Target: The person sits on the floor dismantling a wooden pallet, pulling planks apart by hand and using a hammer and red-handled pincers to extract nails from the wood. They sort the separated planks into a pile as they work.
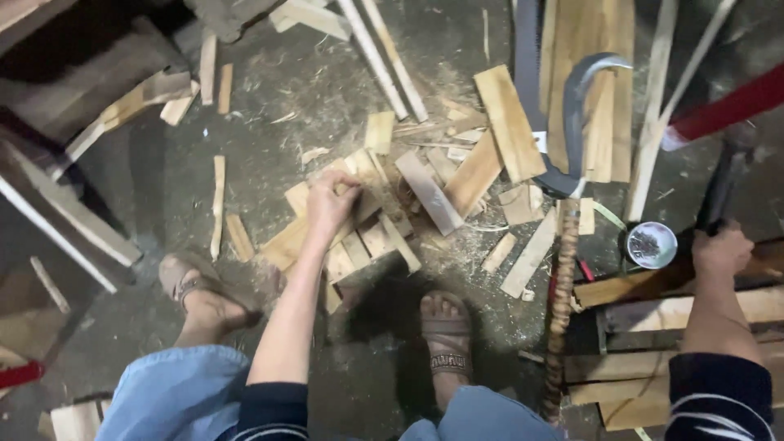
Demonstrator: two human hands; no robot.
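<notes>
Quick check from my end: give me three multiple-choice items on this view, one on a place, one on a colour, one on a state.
1. The left hand is on
A. the wood scraps
B. a bucket
C. a shelf

2. The curved blade is
A. yellow
B. dark grey
C. white

3. The right hand is
A. flat and open
B. out of view
C. closed on a dark handle

Answers: 1 A, fingers pinch a piece on the pile; 2 B, dull dark metal against pale boards; 3 C, fingers wrap the handle.
</notes>
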